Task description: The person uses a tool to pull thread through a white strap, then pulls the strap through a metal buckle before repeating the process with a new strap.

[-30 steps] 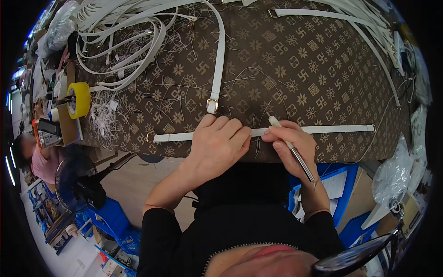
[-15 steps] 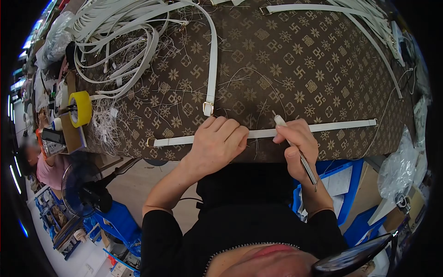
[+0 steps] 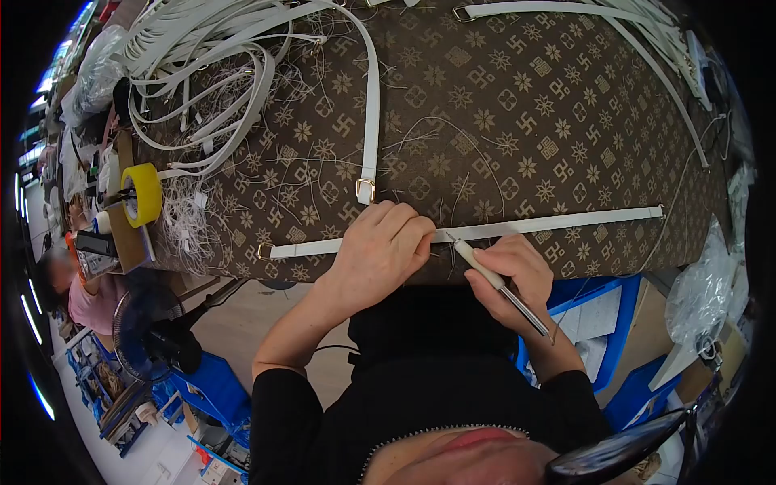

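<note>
Your left hand (image 3: pixel 380 250) presses flat, fingers curled, on the long white leather strap (image 3: pixel 566 222) lying across the near edge of the brown patterned tablecloth (image 3: pixel 501 105). Your right hand (image 3: pixel 509 279) grips a slim white-and-metal pen-like tool (image 3: pixel 493 279), its tip touching the strap.

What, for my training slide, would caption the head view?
Left hand pins a white strap on the patterned table; right hand applies a slim tool.
</note>
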`<state>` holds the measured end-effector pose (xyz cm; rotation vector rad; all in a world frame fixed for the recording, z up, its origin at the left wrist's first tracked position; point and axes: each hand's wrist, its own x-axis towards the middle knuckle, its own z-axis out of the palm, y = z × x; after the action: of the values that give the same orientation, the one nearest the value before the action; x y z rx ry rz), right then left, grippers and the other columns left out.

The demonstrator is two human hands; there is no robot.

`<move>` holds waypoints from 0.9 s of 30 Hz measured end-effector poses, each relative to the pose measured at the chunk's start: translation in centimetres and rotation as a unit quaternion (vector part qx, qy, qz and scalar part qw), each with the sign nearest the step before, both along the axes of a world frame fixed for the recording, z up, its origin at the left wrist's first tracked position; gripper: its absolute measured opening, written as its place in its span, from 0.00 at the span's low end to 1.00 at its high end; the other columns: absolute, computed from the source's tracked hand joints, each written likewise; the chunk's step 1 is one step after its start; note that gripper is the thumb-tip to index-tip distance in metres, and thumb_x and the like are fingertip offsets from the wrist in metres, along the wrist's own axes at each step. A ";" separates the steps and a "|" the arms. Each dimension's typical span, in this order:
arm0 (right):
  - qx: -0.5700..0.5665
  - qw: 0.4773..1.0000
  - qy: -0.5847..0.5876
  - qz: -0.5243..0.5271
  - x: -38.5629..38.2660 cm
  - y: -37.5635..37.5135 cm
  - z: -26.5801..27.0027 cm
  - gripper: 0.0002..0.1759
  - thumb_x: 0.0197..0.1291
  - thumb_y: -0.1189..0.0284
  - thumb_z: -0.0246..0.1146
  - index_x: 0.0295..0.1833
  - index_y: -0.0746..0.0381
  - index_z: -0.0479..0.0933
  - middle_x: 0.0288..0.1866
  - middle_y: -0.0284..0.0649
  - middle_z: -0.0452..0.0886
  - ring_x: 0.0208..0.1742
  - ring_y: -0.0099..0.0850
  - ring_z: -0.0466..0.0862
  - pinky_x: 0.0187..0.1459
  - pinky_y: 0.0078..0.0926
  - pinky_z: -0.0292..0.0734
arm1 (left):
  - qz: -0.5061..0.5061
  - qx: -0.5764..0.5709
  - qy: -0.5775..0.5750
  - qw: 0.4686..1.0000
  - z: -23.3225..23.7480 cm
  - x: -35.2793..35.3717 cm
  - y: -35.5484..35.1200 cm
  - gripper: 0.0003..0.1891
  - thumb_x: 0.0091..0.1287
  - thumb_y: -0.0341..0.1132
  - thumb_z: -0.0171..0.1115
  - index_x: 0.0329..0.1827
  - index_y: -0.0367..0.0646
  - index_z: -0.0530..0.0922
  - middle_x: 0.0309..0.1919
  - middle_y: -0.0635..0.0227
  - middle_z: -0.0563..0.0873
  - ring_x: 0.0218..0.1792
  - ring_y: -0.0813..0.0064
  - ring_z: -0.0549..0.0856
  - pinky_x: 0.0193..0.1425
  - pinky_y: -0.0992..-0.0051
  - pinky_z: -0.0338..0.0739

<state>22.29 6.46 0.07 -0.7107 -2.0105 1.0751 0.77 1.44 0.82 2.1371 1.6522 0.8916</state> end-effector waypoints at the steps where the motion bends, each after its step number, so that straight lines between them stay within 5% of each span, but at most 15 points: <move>1: 0.000 1.000 0.000 -0.001 0.0 0.0 0.0 0.22 0.45 0.80 0.77 0.49 0.63 0.82 0.33 0.39 0.82 0.33 0.35 0.82 0.34 0.28 0.77 | 0.000 -0.004 -0.001 1.000 0.0 0.0 0.0 0.15 0.51 0.19 0.70 0.40 0.41 0.77 0.32 0.65 0.79 0.31 0.62 0.80 0.34 0.68 0.76; 9: 0.030 0.999 -0.020 -0.009 -0.9 -0.3 0.0 0.18 0.46 0.81 0.74 0.45 0.62 0.82 0.34 0.38 0.81 0.32 0.35 0.81 0.32 0.27 0.75 | -0.012 -0.018 0.021 1.000 0.1 -0.1 -0.1 0.15 0.52 0.22 0.70 0.40 0.41 0.75 0.33 0.66 0.77 0.33 0.64 0.79 0.38 0.68 0.76; 17: -0.006 1.000 0.008 -0.008 -0.1 -0.3 -0.1 0.15 0.50 0.81 0.71 0.45 0.63 0.79 0.33 0.42 0.81 0.32 0.34 0.81 0.34 0.28 0.76 | 0.012 -0.063 -0.080 0.995 1.0 -0.4 -0.2 0.12 0.50 0.22 0.69 0.36 0.41 0.76 0.30 0.66 0.77 0.31 0.64 0.78 0.36 0.68 0.75; 27: -0.004 1.000 0.011 0.003 0.0 -0.3 -0.2 0.13 0.53 0.79 0.71 0.45 0.63 0.79 0.32 0.41 0.82 0.30 0.34 0.81 0.35 0.29 0.75 | 0.024 -0.086 0.003 0.996 1.5 0.3 0.2 0.12 0.50 0.23 0.71 0.35 0.43 0.79 0.30 0.67 0.79 0.31 0.64 0.81 0.35 0.68 0.77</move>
<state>22.27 6.14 -0.14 -0.6946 -1.9918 1.0893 1.05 1.68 2.31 1.9939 1.7239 0.7284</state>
